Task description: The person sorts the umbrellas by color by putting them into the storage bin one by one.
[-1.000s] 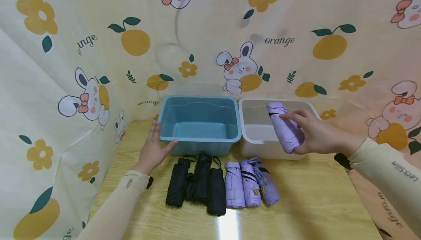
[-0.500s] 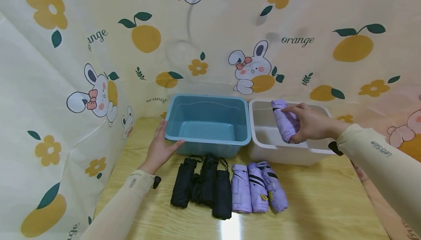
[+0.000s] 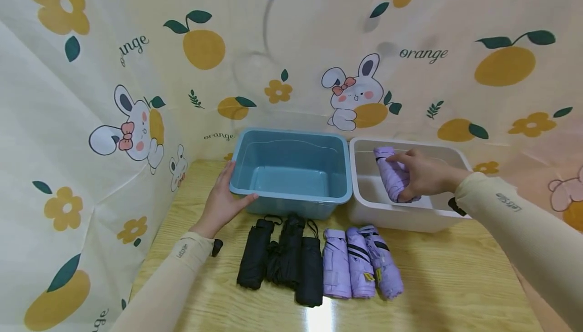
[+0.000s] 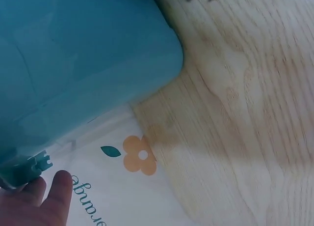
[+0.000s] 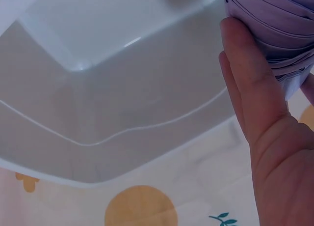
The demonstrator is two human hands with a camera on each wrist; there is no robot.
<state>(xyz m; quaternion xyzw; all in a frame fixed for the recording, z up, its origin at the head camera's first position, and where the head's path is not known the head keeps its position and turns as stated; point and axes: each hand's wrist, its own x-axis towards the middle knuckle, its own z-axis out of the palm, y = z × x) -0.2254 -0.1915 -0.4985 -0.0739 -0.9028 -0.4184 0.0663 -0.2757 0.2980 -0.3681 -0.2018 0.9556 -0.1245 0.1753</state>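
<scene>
Over the white bin my right hand grips a folded lilac umbrella, thumb at its lower end and fingers near its black band. In the right wrist view the umbrella fills the upper right corner, with the bin's inside beside it. My left hand rests at the near left corner of the blue bin, thumb along the front rim and fingers at the left side. Before the bins lie more folded lilac umbrellas and black umbrellas.
Both bins stand side by side on a wood-grain table, close against a patterned cloth backdrop. The black umbrellas lie left of the lilac ones in one row. Another cloth wall borders the left side.
My right hand has carried the lilac umbrella left and down, from above the white bin's front edge to over its opening. The left hand stays at the blue bin. The view has shifted slightly.
</scene>
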